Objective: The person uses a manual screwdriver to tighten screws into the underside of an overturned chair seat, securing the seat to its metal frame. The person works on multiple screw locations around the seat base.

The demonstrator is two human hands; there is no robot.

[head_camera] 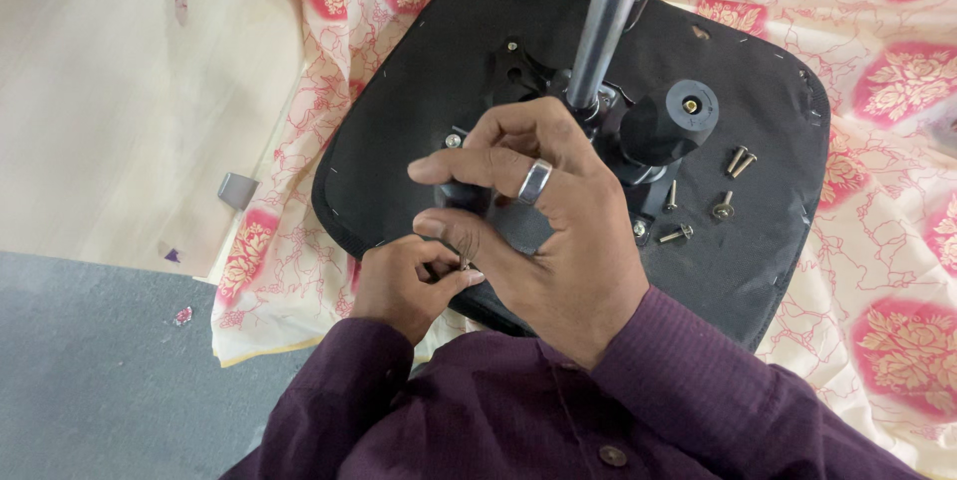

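A person in a dark purple long-sleeved shirt (478, 410) looked down at an upturned black fabric-covered chair seat (429, 71) lying on a cream cloth with pink and red flower prints (897, 271).

The right hand (543, 231), wearing a silver ring (535, 181), hovered half-open with fingers curled, and it hid much of the black metal mounting plate (513, 66) beneath it. The left hand (404, 286), just below and to the left of the right, was closed, its fingertips meeting the right thumb around a small metal part (466, 264) too tiny and covered to identify.

A shiny grey gas-lift column (598, 36) rose from the plate just beyond the right hand's knuckles and was cut off at the top edge. A black round knob (670, 119) sat to the right of the fingers.

Right of the right hand, about five loose silver bolts (739, 160) lay on the seat, two of them touching as a pair. One more silver bolt head (454, 141) showed beside the right index fingertip.

Left of the left hand lay pale wood flooring (110, 91), then grey carpet (100, 380) nearer the person, with open room.
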